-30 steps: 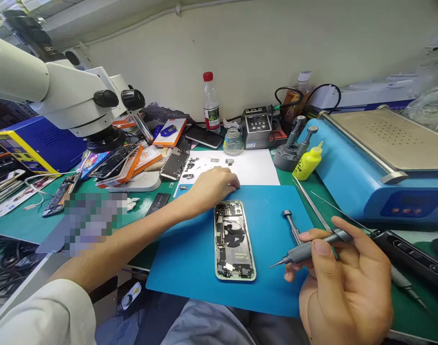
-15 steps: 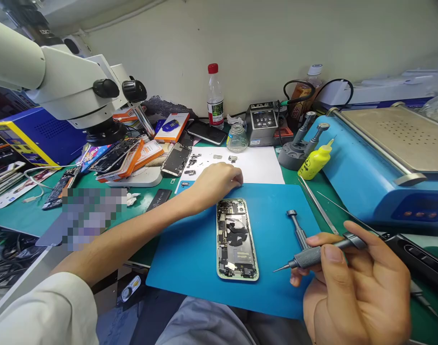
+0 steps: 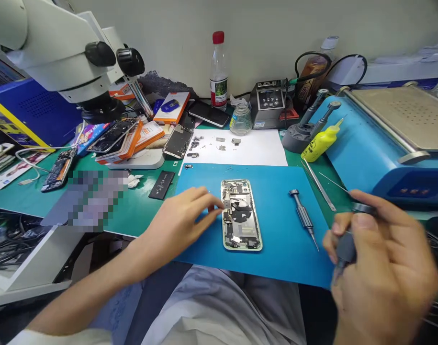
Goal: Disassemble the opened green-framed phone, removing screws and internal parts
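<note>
An opened phone (image 3: 243,225) lies on the blue mat, its inner parts showing. My left hand (image 3: 190,211) is at its left edge, thumb and index finger nearly meeting in a pinch; anything between the tips is too small to make out. At the right, partly smeared by motion, my right hand (image 3: 384,268) is closed around a grey screwdriver (image 3: 347,247), whose tip points down and is hard to see. A second screwdriver (image 3: 304,216) rests on the mat between the phone and that hand.
Small metal parts (image 3: 236,142) lie on white paper (image 3: 265,148) behind the blue mat (image 3: 276,254). Tweezers (image 3: 319,187) and a yellow bottle (image 3: 321,141) are beside a blue heating plate (image 3: 384,143). A microscope (image 3: 61,72) overhangs the left; a black battery (image 3: 162,185) lies below.
My left hand has come back from the paper to the phone's left edge. My right hand has turned the screwdriver tip downward and moved right. The view has tilted down.
</note>
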Tool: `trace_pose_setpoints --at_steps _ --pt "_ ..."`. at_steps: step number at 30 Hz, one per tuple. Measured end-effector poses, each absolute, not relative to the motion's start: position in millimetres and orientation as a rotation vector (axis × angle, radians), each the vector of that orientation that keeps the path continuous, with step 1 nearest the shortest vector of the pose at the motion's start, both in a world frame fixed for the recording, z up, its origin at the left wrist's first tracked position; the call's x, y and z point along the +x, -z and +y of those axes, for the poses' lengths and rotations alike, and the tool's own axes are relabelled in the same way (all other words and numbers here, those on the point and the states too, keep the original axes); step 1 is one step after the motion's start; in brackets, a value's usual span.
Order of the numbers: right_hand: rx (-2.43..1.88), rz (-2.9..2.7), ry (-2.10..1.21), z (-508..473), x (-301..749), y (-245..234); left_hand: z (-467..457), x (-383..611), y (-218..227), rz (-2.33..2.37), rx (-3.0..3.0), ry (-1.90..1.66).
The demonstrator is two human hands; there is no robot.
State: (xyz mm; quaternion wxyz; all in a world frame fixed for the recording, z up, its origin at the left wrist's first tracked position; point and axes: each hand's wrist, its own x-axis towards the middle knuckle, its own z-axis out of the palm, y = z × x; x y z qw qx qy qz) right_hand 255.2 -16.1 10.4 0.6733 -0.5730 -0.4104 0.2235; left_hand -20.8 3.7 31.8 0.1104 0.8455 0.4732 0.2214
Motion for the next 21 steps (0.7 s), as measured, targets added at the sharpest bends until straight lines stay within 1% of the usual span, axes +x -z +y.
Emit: trace_pose_setpoints --at_steps 3,5,8,13,21 --pt "-1.481 -1.118 -0.23 -9 283 -17 -15 -20 -20 1.265 2.474 -0.695" --pt "-1.745 -1.334 -0.039 0 302 -18 -19 -18 -13 1.224 2.488 -0.709" --pt "-1.954 -1.672 0.066 13 320 -12 -15 -14 -9 1.177 2.544 -0.687" --pt "-2.0 -1.805 0.14 23 318 1 -7 -12 -13 1.084 2.681 -0.542" --pt "-2.036 -1.797 0.092 23 319 6 -4 -12 -17 0.99 2.918 -0.334"
